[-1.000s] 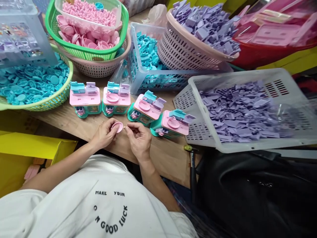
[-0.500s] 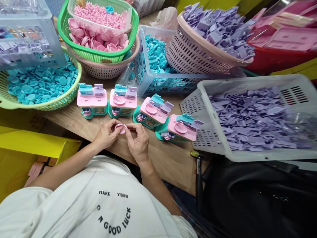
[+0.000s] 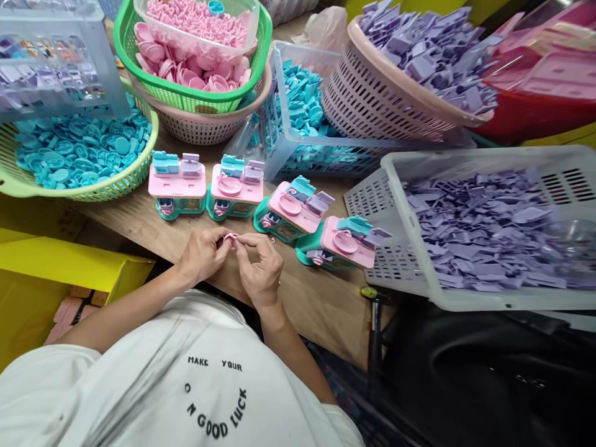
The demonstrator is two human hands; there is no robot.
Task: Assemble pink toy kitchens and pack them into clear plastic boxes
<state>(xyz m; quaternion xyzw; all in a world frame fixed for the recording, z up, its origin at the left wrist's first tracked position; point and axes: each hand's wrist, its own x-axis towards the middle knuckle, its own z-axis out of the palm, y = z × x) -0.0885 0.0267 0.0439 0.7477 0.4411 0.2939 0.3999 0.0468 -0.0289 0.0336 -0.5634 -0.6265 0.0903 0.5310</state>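
Both my hands meet in front of the toys with a small pink plastic basin (image 3: 230, 236) pinched between their fingertips. My left hand (image 3: 203, 256) grips its left side, thumb and fingers closed. On the other side my right hand (image 3: 261, 267) is closed on it too, fingers curled, with a tiny pink bit (image 3: 272, 240) showing near them. Fingers hide most of the basin. Just beyond stands a row of several toy kitchen units, teal below and pink on top. The leftmost unit (image 3: 177, 185) has bare slots in its top; its neighbour (image 3: 235, 189) carries a pink basin.
Behind the units are a green basket (image 3: 186, 99) of pink parts, a yellow-green basket (image 3: 112, 189) of turquoise parts and a tilted pink basket (image 3: 367, 87) of lilac parts. A white crate (image 3: 421, 248) of lilac pieces stands right, a hammer (image 3: 375, 329) near the table's edge.
The pink basin has turned between my fingertips, so less of its round face shows. My hands stay close together. The whole view has shifted slightly.
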